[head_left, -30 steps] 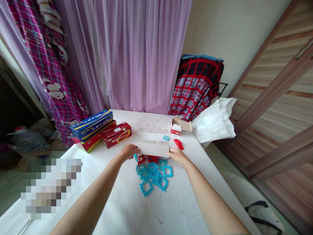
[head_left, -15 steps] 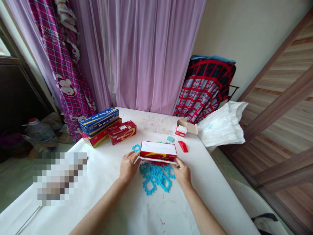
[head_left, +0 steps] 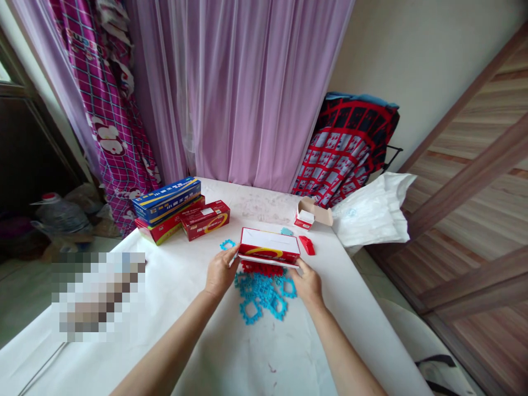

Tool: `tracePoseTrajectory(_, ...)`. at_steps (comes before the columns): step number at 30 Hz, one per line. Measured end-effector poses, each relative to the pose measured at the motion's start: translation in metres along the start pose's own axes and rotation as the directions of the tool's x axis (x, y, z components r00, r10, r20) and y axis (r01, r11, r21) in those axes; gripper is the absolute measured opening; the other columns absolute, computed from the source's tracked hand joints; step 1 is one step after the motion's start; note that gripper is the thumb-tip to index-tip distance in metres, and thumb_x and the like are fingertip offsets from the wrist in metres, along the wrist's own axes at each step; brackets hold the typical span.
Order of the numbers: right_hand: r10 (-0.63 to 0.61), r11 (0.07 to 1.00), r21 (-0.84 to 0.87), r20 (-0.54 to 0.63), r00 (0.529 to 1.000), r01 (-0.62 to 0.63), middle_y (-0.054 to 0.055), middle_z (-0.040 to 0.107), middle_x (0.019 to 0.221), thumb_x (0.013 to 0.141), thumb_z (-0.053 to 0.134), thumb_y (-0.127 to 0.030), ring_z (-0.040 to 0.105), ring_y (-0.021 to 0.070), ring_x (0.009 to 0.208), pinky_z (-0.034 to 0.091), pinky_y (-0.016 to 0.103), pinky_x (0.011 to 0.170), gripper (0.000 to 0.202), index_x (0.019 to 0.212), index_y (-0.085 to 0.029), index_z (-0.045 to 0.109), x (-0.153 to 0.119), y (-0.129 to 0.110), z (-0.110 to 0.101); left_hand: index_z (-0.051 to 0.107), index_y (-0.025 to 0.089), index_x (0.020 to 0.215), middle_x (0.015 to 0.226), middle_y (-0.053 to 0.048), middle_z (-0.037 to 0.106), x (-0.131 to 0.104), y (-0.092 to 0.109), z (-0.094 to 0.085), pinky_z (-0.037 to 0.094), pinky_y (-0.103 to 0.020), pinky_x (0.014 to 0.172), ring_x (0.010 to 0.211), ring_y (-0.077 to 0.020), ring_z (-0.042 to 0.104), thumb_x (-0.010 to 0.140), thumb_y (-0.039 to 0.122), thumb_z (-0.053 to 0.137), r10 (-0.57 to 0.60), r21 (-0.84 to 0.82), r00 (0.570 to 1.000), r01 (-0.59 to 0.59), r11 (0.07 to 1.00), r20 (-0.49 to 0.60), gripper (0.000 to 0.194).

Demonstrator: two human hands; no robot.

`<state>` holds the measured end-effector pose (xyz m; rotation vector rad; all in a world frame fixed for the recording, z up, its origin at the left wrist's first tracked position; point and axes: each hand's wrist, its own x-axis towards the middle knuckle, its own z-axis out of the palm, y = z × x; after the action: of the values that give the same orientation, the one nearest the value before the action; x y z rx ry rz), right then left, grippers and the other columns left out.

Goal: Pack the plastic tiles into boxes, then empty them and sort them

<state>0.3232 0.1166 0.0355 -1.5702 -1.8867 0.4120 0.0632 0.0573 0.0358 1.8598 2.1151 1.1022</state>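
1. I have the red-and-white box (head_left: 269,245) at the middle of my view, above the table (head_left: 338,341), its white face upward
2. My left hand (head_left: 223,269) grips its nine o'clock end, my right hand (head_left: 307,281) its three o'clock end; the hands are apart, with the box between them
3. I judge it thin card: light, stiff along the edges, easily dented, a little slick; I'd take it by both ends and squeeze gently
4. Red toothed pieces (head_left: 264,269) show under its six o'clock edge; I can't tell whether they are inside it
5. From the box, the blue toothed pieces (head_left: 263,297) crowd six o'clock, right where it would snag
6. A blue frame (head_left: 227,244) lies at nine, a red piece (head_left: 306,245) at three, a small open box (head_left: 304,221) at two
7. Stacked cartons (head_left: 167,201) sit at ten, well apart
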Motion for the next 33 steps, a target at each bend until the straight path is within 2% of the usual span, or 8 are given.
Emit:
tracePoseTrajectory(4, 0.009, 1.0, -0.023, -0.044, 0.999, -0.01, 0.009, 0.075, 0.099, 0.081, 0.051, -0.046, 0.069, 0.0256, 0.091, 0.051, 0.031, 0.079, 0.044, 0.114, -0.022, 0.069, 0.002, -0.01, -0.009, 0.059, 0.028, 0.13, 0.122, -0.004, 0.069, 0.009, 0.008, -0.007, 0.05, -0.035, 0.098, 0.112, -0.0208, 0.065, 0.09, 0.027, 0.05, -0.036, -0.042, 0.999, 0.037, 0.998, 0.022, 0.041)
tracePoseTrajectory(9, -0.004, 1.0, -0.016, -0.101, 0.995, 0.002, 0.009, 0.075, 0.102, 0.082, 0.052, -0.044, 0.069, 0.026, 0.095, 0.05, 0.032, 0.082, 0.042, 0.115, -0.023, 0.069, 0.007, -0.023, -0.022, 0.059, 0.03, 0.13, 0.125, -0.001, 0.068, 0.02, 0.021, -0.028, 0.051, -0.033, 0.096, 0.111, -0.0207, 0.065, 0.088, 0.031, 0.052, -0.08, -0.092, 0.996, 0.084, 0.992, 0.048, 0.042)
tracePoseTrajectory(14, 0.053, 0.999, 0.017, -0.076, 0.996, -0.051, 0.008, 0.076, 0.094, 0.081, 0.055, -0.043, 0.07, 0.0244, 0.089, 0.05, 0.031, 0.08, 0.042, 0.115, -0.021, 0.068, 0.012, -0.034, -0.032, 0.061, 0.025, 0.128, 0.12, -0.004, 0.071, 0.03, 0.03, -0.046, 0.051, -0.033, 0.092, 0.106, -0.0213, 0.066, 0.086, 0.032, 0.054, -0.093, -0.125, 0.993, 0.101, 0.987, 0.071, 0.043)
tracePoseTrajectory(19, 0.032, 0.996, 0.089, -0.119, 0.992, -0.022, 0.007, 0.075, 0.088, 0.08, 0.054, -0.05, 0.069, 0.0236, 0.083, 0.051, 0.032, 0.077, 0.043, 0.107, -0.02, 0.071, 0.022, -0.035, -0.034, 0.06, 0.023, 0.128, 0.129, -0.006, 0.065, 0.044, 0.038, -0.051, 0.047, -0.033, 0.098, 0.115, -0.0215, 0.061, 0.085, 0.036, 0.052, -0.074, -0.159, 0.995, 0.083, 0.984, 0.062, 0.045)
tracePoseTrajectory(21, -0.026, 0.993, 0.108, -0.156, 0.987, 0.044, 0.008, 0.074, 0.089, 0.08, 0.053, -0.051, 0.067, 0.0235, 0.082, 0.051, 0.033, 0.077, 0.043, 0.103, -0.019, 0.071, 0.03, -0.037, -0.034, 0.062, 0.021, 0.124, 0.12, -0.006, 0.07, 0.052, 0.04, -0.05, 0.05, -0.031, 0.09, 0.107, -0.0213, 0.065, 0.086, 0.037, 0.05, -0.075, -0.177, 0.993, 0.09, 0.98, 0.09, 0.044)
tracePoseTrajectory(25, -0.212, 0.959, 0.129, -0.256, 0.943, 0.251, 0.012, 0.07, 0.107, 0.082, 0.052, -0.046, 0.064, 0.0234, 0.095, 0.051, 0.034, 0.083, 0.041, 0.107, -0.018, 0.068, 0.047, -0.045, -0.034, 0.069, 0.019, 0.111, 0.097, -0.005, 0.076, 0.072, 0.038, -0.046, 0.051, -0.027, 0.073, 0.089, -0.0204, 0.069, 0.088, 0.048, 0.042, -0.109, -0.183, 0.986, 0.132, 0.974, 0.129, 0.046)
tracePoseTrajectory(30, -0.255, 0.958, 0.086, -0.179, 0.95, 0.273, 0.013, 0.066, 0.113, 0.079, 0.057, -0.045, 0.061, 0.0247, 0.101, 0.05, 0.036, 0.083, 0.046, 0.117, -0.019, 0.063, 0.06, -0.051, -0.031, 0.073, 0.02, 0.087, 0.078, -0.008, 0.074, 0.096, 0.029, -0.05, 0.047, -0.031, 0.068, 0.081, -0.0255, 0.068, 0.082, 0.061, 0.043, -0.233, -0.09, 0.962, 0.247, 0.965, 0.142, 0.051)
tracePoseTrajectory(33, -0.268, 0.96, 0.046, -0.114, 0.957, 0.275, 0.011, 0.068, 0.107, 0.079, 0.059, -0.045, 0.062, 0.0244, 0.097, 0.049, 0.035, 0.084, 0.048, 0.118, -0.019, 0.061, 0.063, -0.053, -0.027, 0.071, 0.02, 0.074, 0.073, -0.01, 0.072, 0.11, 0.023, -0.052, 0.047, -0.034, 0.071, 0.082, -0.0287, 0.068, 0.079, 0.065, 0.045, -0.265, -0.07, 0.954, 0.277, 0.958, 0.142, 0.053)
